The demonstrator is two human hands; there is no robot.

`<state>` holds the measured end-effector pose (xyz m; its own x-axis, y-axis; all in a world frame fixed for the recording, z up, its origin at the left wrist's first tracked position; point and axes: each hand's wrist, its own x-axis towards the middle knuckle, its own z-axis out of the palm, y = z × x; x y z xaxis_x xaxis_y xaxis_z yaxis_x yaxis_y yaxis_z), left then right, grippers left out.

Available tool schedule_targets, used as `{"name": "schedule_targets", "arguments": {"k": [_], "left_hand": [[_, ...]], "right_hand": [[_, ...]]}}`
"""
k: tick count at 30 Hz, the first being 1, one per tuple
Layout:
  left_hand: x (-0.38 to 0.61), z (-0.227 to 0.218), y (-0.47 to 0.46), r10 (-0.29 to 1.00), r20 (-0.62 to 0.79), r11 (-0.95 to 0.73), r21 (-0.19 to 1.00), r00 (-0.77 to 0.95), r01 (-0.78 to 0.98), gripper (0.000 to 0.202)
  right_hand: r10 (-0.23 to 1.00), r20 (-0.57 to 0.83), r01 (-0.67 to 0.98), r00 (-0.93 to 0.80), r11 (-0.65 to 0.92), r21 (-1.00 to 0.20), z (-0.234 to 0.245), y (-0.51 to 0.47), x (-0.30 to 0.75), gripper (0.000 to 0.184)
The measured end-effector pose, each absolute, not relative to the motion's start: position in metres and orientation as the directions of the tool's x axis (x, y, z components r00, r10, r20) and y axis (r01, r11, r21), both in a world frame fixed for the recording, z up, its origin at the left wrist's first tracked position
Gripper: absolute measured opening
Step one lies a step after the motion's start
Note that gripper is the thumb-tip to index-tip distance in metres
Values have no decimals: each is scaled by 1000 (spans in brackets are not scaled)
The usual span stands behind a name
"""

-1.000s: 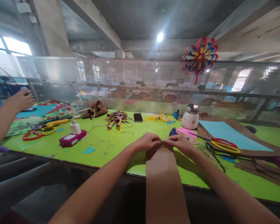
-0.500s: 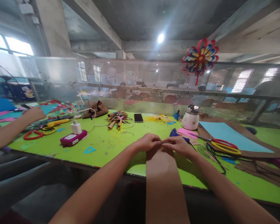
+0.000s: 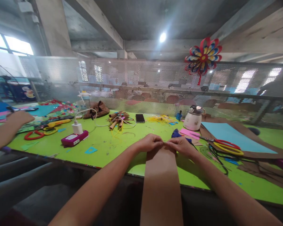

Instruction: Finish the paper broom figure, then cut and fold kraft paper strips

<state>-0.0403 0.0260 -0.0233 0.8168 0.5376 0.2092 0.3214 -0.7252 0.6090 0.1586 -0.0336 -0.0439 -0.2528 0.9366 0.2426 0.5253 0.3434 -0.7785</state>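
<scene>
A long strip of brown paper (image 3: 162, 182) runs from the tabletop over the near edge and down out of view. At its far end, my left hand (image 3: 151, 142) pinches the left corner, thumb and fingers pressed together. My right hand (image 3: 181, 145) grips the same end from the right, its fingertips almost meeting the left ones. The paper's edge between the fingertips looks narrowly folded or rolled, though the fingers cover most of it. Just behind my right hand lies a dark blue object (image 3: 175, 133), partly hidden.
Scissors with red and yellow handles (image 3: 227, 147) lie right, beside light blue paper (image 3: 238, 136) on brown sheets. A white bottle (image 3: 192, 118), a phone (image 3: 140, 118), rolled brown tubes (image 3: 116, 121) and a purple power strip (image 3: 74, 138) stand around. Another person's hand (image 3: 20, 117) is left.
The hanging part of the brown paper strip has swung slightly left; both my hands keep their pinch. The other person's hand has moved left and now holds a dark, slim tool.
</scene>
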Motion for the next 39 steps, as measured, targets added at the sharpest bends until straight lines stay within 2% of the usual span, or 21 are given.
{"name": "schedule_targets", "arguments": {"k": [12, 17, 28, 39], "left_hand": [[-38, -27, 28, 555, 224, -720, 612, 801, 328, 25], [-36, -29, 30, 557, 223, -716, 617, 800, 326, 25], [-38, -28, 31, 565, 225, -740, 564, 794, 367, 27], [-42, -23, 29, 558, 175, -677, 661, 811, 324, 26]], "right_hand": [[931, 258, 507, -259, 359, -784, -41, -31, 159, 43], [927, 293, 517, -236, 374, -770, -40, -33, 156, 38], [936, 264, 529, -232, 350, -773, -35, -37, 156, 39], [937, 218, 490, -274, 331, -806, -43, -28, 164, 44]]}}
